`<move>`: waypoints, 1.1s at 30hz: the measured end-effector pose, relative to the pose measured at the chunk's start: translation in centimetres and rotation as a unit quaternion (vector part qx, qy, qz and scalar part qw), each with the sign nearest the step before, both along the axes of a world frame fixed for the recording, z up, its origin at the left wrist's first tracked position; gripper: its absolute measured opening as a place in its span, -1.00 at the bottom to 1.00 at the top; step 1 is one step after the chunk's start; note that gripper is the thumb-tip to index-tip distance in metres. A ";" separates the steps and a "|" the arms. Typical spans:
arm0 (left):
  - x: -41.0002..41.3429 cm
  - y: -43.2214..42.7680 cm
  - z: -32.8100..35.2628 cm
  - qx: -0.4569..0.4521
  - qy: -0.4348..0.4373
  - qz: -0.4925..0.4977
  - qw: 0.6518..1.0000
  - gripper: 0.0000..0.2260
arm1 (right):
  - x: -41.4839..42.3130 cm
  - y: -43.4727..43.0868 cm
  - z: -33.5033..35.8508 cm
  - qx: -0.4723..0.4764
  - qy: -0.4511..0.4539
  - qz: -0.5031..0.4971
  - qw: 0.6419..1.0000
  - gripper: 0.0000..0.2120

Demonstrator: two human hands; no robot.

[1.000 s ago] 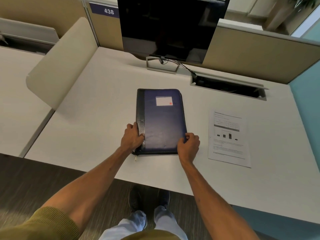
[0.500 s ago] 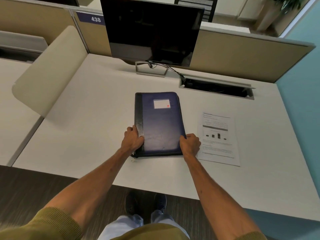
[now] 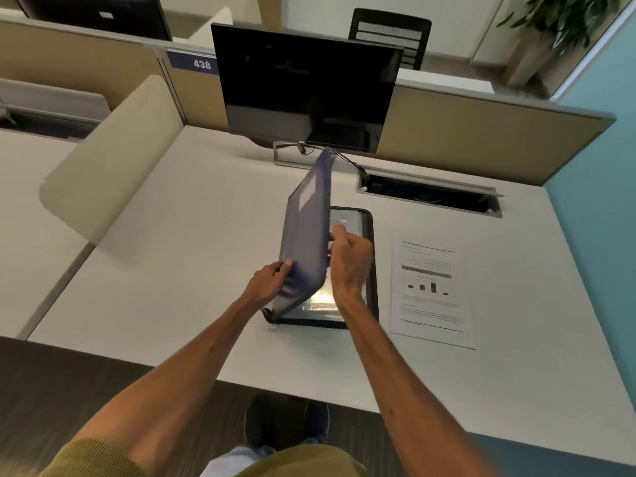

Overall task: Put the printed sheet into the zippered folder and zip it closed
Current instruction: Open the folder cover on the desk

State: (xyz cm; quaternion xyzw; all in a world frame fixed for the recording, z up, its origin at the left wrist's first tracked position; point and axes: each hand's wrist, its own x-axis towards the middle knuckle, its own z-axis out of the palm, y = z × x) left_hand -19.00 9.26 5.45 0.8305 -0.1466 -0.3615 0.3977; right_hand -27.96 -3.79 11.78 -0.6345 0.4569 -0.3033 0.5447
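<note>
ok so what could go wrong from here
The cover stands half open, the left hand gripping it and the right hand at its edge; if either slips it could drop shut. Both hands are busy while the sheet lies on the desk to the right, so one must let go to fetch it. The glossy pocket inside may snag the sheet's edge.
</note>
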 end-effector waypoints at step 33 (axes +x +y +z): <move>9.8 11.3 0.2 0.251 -0.307 0.038 0.917 -0.22 | 0.9 10.0 -11.8 -0.232 0.299 0.415 0.827 -0.38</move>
